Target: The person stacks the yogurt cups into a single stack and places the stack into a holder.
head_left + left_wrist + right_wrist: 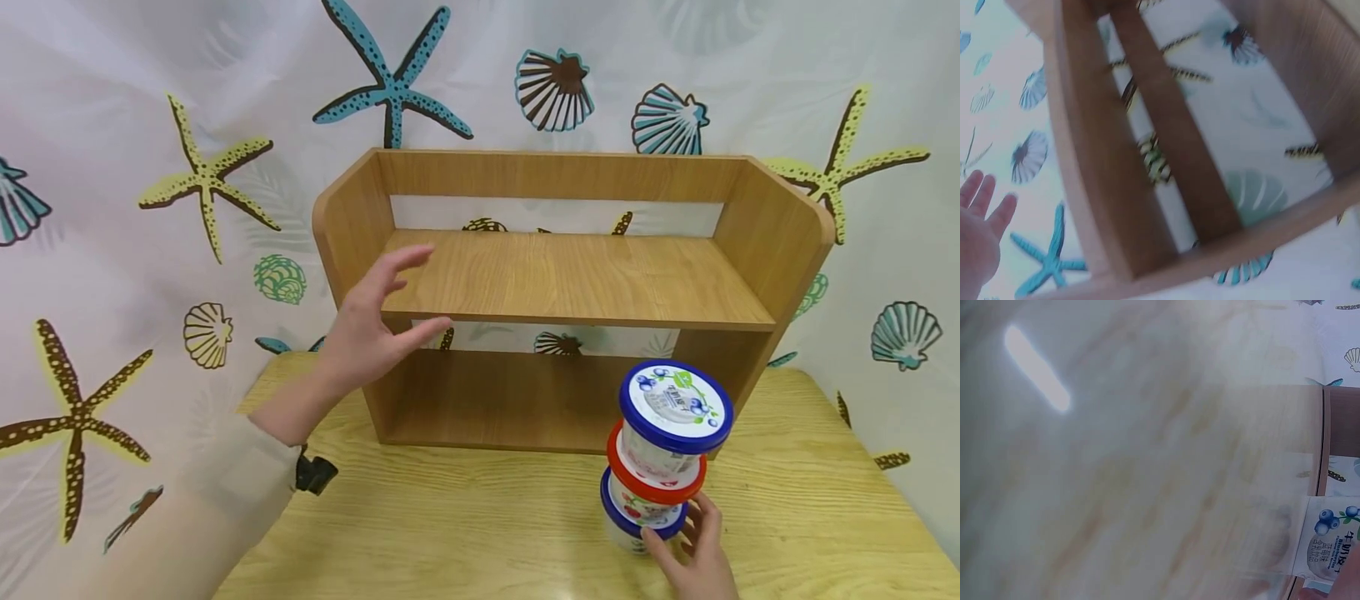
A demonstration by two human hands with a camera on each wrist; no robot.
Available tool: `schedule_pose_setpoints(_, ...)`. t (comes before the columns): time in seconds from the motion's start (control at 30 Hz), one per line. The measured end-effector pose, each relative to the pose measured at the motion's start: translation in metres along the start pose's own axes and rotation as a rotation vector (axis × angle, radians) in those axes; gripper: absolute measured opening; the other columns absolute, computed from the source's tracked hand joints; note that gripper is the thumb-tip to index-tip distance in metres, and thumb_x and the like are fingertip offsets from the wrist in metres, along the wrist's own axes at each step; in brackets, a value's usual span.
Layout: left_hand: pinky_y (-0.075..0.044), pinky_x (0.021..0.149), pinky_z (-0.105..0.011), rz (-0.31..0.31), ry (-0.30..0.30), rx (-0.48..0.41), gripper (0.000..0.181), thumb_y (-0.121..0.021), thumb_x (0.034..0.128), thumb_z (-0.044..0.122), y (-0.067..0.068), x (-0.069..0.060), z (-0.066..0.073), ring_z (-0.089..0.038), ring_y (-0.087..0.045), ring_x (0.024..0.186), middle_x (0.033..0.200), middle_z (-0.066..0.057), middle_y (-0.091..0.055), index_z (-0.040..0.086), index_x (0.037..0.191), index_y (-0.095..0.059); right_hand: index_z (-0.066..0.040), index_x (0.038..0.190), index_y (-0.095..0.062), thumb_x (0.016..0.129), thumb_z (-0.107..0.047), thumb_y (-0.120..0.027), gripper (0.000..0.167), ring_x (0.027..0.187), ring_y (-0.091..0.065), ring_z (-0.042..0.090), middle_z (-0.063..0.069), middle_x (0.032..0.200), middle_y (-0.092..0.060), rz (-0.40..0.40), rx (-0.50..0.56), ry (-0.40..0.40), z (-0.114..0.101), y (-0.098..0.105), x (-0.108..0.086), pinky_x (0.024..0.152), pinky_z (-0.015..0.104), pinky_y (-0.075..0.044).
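Three round plastic tubs are stacked on the table at the front right in the head view. The top tub (675,408) has a blue lid with blueberry pictures, the middle tub (654,467) a red lid, and the bottom tub (626,533) a blue lid. My right hand (697,550) grips the bottom tub, thumb at the front and fingers round its right side. In the right wrist view, a blueberry-printed label (1329,540) shows at the right edge. My left hand (375,321), thumb and fingers spread apart, is raised before the shelf's left side, holding nothing.
A two-tier wooden shelf (577,271) stands at the back of the wood-grain table (450,517), with the tub stack before its right end. Behind hangs a white curtain (247,100) printed with starfish and shells. A small black object (315,473) sits by the left wrist.
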State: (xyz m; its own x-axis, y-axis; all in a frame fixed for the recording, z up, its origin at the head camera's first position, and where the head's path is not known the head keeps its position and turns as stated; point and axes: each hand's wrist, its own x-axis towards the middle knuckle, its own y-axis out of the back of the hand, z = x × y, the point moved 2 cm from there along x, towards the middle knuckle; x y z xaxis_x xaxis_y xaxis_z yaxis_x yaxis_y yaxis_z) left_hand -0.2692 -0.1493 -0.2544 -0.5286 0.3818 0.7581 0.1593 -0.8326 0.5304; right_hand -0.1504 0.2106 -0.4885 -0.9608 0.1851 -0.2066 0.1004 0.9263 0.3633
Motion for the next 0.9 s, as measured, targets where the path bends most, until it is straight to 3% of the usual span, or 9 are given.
schedule_pose_setpoints(0.17, -0.033, 0.108, -0.043, 0.186, -0.107, 0.123, 0.059, -0.076, 0.0805, 0.001, 0.030, 0.014, -0.004, -0.025, -0.042, 0.131, 0.138, -0.014, -0.051, 0.000, 0.134, -0.051, 0.000, 0.146, 0.000, 0.090, -0.039, -0.067, 0.096, 0.132, -0.024, 0.056, 0.037, 0.148, -0.015, 0.000, 0.002, 0.003, 0.000, 0.000, 0.000, 0.105, 0.064, -0.027)
schedule_pose_setpoints(0.3, -0.029, 0.109, -0.040, 0.290, -0.097, 0.197, 0.053, -0.071, 0.0849, 0.005, 0.047, 0.020, -0.011, -0.025, -0.039, 0.133, 0.140, -0.015, -0.049, -0.001, 0.134, -0.052, 0.000, 0.145, 0.000, 0.091, -0.038, -0.067, 0.095, 0.131, -0.025, 0.056, 0.037, 0.148, -0.016, 0.006, 0.001, 0.010, 0.001, 0.000, 0.001, 0.105, 0.064, -0.027)
schedule_pose_setpoints(0.4, -0.026, 0.111, -0.036, 0.351, -0.013, 0.219, 0.050, -0.068, 0.0883, 0.007, 0.055, 0.022, -0.021, -0.019, -0.036, 0.134, 0.141, -0.012, -0.047, 0.001, 0.135, -0.052, 0.000, 0.145, -0.001, 0.091, -0.037, -0.067, 0.093, 0.131, -0.027, 0.056, 0.037, 0.147, -0.018, 0.012, -0.002, 0.026, 0.001, 0.000, 0.000, 0.104, 0.064, -0.028)
schedule_pose_setpoints(0.53, -0.024, 0.112, -0.034, 0.383, 0.101, 0.208, 0.046, -0.064, 0.0914, 0.007, 0.059, 0.020, -0.037, -0.014, -0.033, 0.136, 0.142, -0.009, -0.045, 0.004, 0.136, -0.052, 0.001, 0.145, -0.002, 0.092, -0.033, -0.067, 0.090, 0.130, -0.029, 0.057, 0.038, 0.146, -0.020, 0.021, -0.003, 0.060, 0.001, 0.000, -0.001, 0.103, 0.064, -0.030)
schedule_pose_setpoints(0.77, -0.041, 0.099, -0.053, 0.331, 0.296, 0.105, 0.047, -0.057, 0.0954, 0.006, 0.057, 0.014, -0.062, -0.020, -0.041, 0.129, 0.144, -0.006, -0.044, 0.011, 0.142, -0.047, 0.002, 0.144, -0.003, 0.092, -0.030, -0.067, 0.088, 0.128, -0.031, 0.058, 0.039, 0.145, -0.022, 0.032, -0.009, 0.079, 0.000, 0.000, -0.002, 0.101, 0.064, -0.032)
schedule_pose_setpoints(0.9, -0.046, 0.093, -0.052, 0.317, 0.354, 0.044, 0.049, -0.052, 0.0962, 0.003, 0.055, 0.015, -0.064, -0.026, -0.048, 0.120, 0.142, -0.009, -0.046, 0.011, 0.144, -0.044, 0.002, 0.144, -0.004, 0.092, -0.030, -0.067, 0.088, 0.128, -0.032, 0.058, 0.039, 0.145, -0.023, 0.035, -0.012, 0.084, 0.000, -0.001, -0.002, 0.100, 0.064, -0.033)
